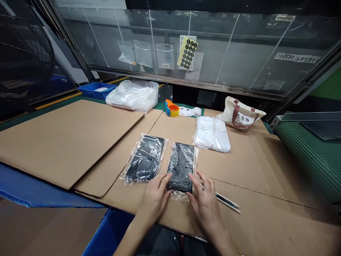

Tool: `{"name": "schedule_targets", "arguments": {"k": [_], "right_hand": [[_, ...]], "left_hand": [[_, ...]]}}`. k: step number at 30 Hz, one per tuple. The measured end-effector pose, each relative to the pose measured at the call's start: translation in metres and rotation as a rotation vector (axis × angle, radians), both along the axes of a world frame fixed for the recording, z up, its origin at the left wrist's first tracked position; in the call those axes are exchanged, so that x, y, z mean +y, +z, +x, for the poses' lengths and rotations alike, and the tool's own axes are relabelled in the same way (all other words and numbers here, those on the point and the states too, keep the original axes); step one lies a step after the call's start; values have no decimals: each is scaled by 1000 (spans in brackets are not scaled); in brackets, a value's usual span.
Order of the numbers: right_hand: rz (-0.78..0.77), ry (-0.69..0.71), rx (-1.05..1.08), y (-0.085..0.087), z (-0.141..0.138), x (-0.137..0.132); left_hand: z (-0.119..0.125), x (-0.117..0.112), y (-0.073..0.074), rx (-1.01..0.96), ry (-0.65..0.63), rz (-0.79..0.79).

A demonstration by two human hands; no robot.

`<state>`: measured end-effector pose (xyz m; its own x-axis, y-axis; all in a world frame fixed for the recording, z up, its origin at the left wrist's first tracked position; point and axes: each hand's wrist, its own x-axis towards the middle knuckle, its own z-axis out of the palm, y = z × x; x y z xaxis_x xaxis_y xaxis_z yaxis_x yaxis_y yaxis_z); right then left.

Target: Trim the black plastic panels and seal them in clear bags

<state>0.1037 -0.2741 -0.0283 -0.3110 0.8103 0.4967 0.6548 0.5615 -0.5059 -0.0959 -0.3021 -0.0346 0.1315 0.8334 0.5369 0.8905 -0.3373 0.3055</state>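
The left hand point(153, 199) and the right hand point(204, 202) were both open, with the fingers spread, and they pressed lightly on the two long sides of a flat black perforated part in a clear plastic bag point(181, 167). Neither hand closed around it. This bag lay near the front edge of a brown corrugated cardboard sheet point(239, 170), just beside a second black part in clear plastic point(145, 159).

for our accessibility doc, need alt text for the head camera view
The left hand and right hand rest on a clear plastic bag holding a black perforated part, on a cardboard sheet. A second bagged black part lies beside it; behind are a stack of clear bags, a tape dispenser and a canvas tote bag.
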Motion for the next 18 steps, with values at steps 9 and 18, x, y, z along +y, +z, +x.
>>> {"name": "schedule_targets", "arguments": {"k": [9,18], "right_hand": [[-25,-7,-199,-20,-23,-1],[-162,152,164,-4,-34,-6]], "left_hand": [[-13,5,3,166,-39,23],[-24,-8,6,95,202,163]]}}
